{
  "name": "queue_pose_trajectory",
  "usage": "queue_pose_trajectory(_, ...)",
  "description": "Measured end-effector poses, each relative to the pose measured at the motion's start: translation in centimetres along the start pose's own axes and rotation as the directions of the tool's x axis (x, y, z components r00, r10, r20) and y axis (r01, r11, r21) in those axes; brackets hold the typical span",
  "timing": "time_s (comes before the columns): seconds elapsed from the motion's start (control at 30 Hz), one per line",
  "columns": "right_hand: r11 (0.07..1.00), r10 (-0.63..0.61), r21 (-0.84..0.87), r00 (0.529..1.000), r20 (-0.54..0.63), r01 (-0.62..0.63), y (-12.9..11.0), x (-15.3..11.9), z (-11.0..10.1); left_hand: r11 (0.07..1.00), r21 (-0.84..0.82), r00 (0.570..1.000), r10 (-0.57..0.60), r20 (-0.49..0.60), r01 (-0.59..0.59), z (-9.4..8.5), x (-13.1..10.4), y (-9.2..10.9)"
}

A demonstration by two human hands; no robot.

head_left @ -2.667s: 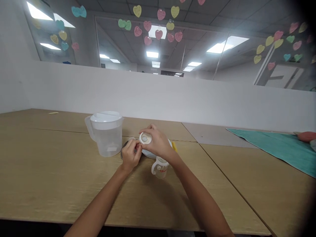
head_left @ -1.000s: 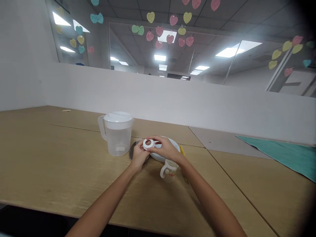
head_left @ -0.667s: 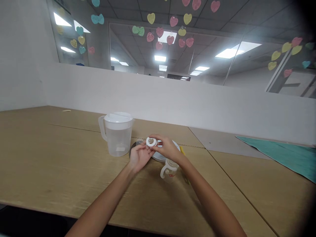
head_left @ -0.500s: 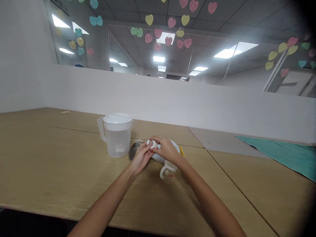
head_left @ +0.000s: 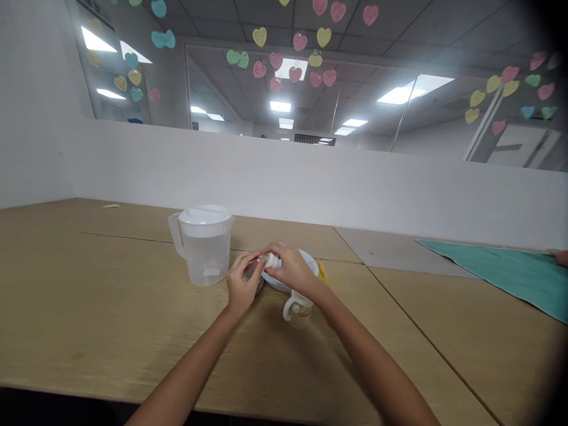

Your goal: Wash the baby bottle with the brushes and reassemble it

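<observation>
My right hand (head_left: 290,269) is closed round a small white cylindrical piece (head_left: 271,260), like a little bottle, held sideways above the table. The fingers of my left hand (head_left: 242,284) pinch at the piece's left end. What exactly they grip there is too small to make out. Below the hands, a white plate (head_left: 306,281) is partly covered by my right hand. A dark round dish (head_left: 260,288) lies mostly hidden behind my left hand. Close to my right wrist stands a clear measuring cup (head_left: 299,316) with red markings and a pale handle.
A translucent lidded pitcher (head_left: 206,254) stands left of my hands. Something yellow (head_left: 322,271) shows beside the plate. On the right lies a green cloth (head_left: 501,272), with part of a person's hand (head_left: 561,258) at the frame edge. A white wall (head_left: 284,183) closes the back.
My left hand has turned and drawn its fingertips to the left end of the white piece. That piece now points sideways. A hand has appeared at the right edge; the view has shifted slightly.
</observation>
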State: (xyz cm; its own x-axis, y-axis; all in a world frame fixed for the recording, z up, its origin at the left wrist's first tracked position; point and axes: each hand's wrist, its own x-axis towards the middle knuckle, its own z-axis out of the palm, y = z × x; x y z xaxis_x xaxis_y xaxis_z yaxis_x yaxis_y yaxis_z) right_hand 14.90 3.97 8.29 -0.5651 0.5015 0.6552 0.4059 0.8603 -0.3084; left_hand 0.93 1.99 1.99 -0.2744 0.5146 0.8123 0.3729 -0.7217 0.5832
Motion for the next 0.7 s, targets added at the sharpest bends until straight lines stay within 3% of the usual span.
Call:
queue_pose_trajectory(0.13, 0.998, 0.037, -0.051, 0.999, -0.033, -0.039, -0.1, -0.1, 0.1, 0.996, -0.094, 1.0, 0.004, 0.031, -0.001, 0.4, -0.6, 0.0)
queue_pose_trajectory(0.23, 0.994, 0.067, -0.094, 0.997, 0.042, -0.062, -0.2, -0.2, 0.2, 0.987, -0.154, 0.999, -0.03, 0.028, 0.034, 0.9, -0.9, 0.1)
queue_pose_trajectory(0.43, 0.99, 0.14, -0.006, 0.984, 0.114, -0.14, -1.6, -0.5, 0.6, 0.906, -0.358, 0.966, -0.257, -0.036, 0.227, 0.8, 0.3, 0.8)
queue_pose_trajectory(0.63, 0.997, 0.061, 0.045, 0.993, 0.102, -0.065, -2.5, -0.4, 1.6, 0.773, -0.545, 0.902, -0.427, -0.067, 0.325, 0.1, 1.8, 0.4)
queue_pose_trajectory(0.7, 1.0, 0.023, 0.015, 0.996, 0.082, -0.024, -2.4, -0.4, 1.5, 0.776, -0.539, 0.902, -0.427, -0.069, 0.326, 0.0, 1.8, 0.5)
